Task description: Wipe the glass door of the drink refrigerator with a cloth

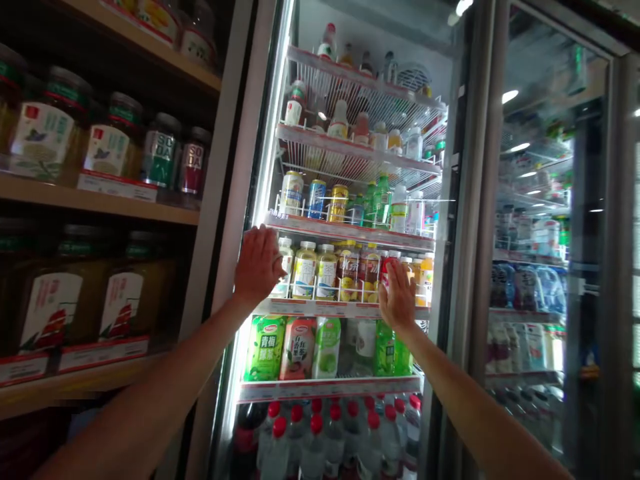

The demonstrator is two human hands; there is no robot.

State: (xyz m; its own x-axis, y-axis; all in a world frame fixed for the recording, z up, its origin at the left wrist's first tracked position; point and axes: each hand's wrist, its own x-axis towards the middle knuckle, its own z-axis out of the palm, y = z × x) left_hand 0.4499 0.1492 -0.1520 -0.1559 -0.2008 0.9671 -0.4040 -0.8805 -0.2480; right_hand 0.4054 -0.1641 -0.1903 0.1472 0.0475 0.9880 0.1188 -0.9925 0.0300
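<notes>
My left hand [257, 263] is raised at the left side of a lit drinks fridge [336, 308]. Its fingers point up and the thumb sticks out; nothing shows in it. It overlaps the edge of a pale-labelled bottle [283, 267]. My right hand [398, 297], fingers stretched upward and apart, is in front of the same shelf row, nearest to a red-labelled bottle [387, 261]. Whether either hand touches anything, I cannot tell. Between them stand tea bottles [327, 272] and dark bottles with yellow bases [349, 270].
Below are a green carton [265, 347], a red carton [299, 347] and several red-capped bottles [314, 443]. Cans and bottles, including a yellow can [339, 203], fill the racks above. Wooden shelving with jars [107, 143] stands left; another glass-fronted fridge [530, 233] is right.
</notes>
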